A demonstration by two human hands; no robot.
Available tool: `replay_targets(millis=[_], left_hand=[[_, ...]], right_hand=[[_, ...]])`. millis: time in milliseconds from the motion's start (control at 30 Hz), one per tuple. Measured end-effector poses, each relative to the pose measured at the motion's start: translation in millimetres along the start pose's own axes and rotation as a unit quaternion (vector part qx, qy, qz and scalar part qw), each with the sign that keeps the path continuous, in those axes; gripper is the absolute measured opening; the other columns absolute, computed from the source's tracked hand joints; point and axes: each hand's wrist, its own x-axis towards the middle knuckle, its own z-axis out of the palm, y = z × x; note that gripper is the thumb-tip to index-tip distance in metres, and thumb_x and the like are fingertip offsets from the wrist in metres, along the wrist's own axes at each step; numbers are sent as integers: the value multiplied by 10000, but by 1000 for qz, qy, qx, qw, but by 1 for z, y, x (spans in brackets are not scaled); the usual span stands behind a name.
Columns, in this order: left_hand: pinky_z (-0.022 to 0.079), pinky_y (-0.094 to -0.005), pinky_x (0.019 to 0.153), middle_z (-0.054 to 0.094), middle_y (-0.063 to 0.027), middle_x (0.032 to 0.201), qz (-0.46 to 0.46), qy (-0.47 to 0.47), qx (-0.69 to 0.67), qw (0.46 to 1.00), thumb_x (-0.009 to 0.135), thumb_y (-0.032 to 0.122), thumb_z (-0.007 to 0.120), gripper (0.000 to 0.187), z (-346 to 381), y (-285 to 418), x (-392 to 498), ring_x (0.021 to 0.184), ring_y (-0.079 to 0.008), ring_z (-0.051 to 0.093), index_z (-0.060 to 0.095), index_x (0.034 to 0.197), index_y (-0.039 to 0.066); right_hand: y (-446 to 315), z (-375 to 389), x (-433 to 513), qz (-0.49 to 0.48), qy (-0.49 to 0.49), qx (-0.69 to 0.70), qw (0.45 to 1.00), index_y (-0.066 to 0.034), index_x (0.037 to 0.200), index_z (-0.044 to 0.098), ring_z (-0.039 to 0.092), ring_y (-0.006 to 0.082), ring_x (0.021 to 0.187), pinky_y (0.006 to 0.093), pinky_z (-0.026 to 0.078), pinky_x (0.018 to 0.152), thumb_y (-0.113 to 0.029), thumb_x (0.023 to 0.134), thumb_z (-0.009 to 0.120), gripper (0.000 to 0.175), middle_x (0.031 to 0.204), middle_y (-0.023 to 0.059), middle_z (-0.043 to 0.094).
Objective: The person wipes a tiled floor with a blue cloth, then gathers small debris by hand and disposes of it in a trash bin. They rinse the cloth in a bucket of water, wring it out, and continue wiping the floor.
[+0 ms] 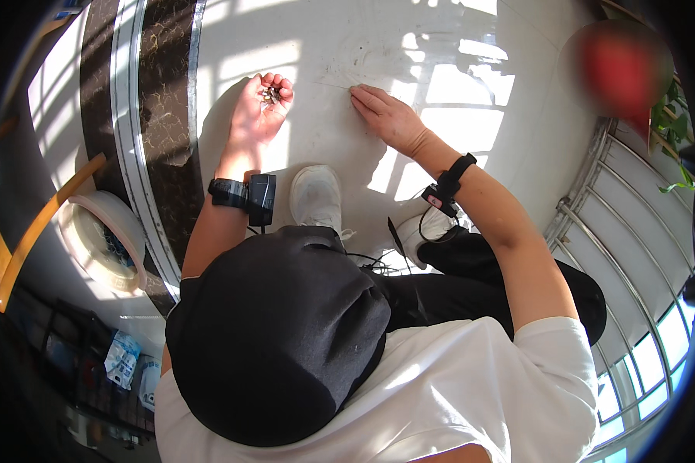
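Note:
My left hand (259,113) is palm up, with its fingers curled around several small pieces (272,94), some dark and some shiny. They are too small to name. My right hand (389,116) reaches down palm down over the pale floor (324,124), its fingers held together and the fingertips at or just above the surface. Whether something is pinched under those fingertips cannot be seen. A black strap with a small box sits on each wrist. A thin line, perhaps a hair or a crack, runs on the floor left of the right fingertips.
White shoes (315,197) are on the floor below the hands, with black cables (376,263) between them. A dark stone strip and metal door track (128,116) run along the left. Beyond stand a round pale basin (101,243) and a wooden chair part (52,226). Metal railings (619,226) are at right.

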Motion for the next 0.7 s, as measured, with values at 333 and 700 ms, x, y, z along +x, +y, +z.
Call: replay_targets(millis=[333,700], left_hand=[[515,-398,901,616,-139,1024,-38,-22,50,998,1039,230,451,292,10,-39,-12,987,-291,600,593,1008,-22],[520,-342,813,645,-88,974,-73,-110,94,987,1039,238,447,283,18,-36,-15,864,-204,614,610,1012,8]], right_hand=[[-20,-11,37,417,37,406,812,-32,1024,692,634,267,903,327,551,782,-10,785,659,242,955,114,658],[-76,-47,59,209,144,369,894,-55,1146,641,651,301,1065,338,569,872,85,824,644,352,1201,160,636]])
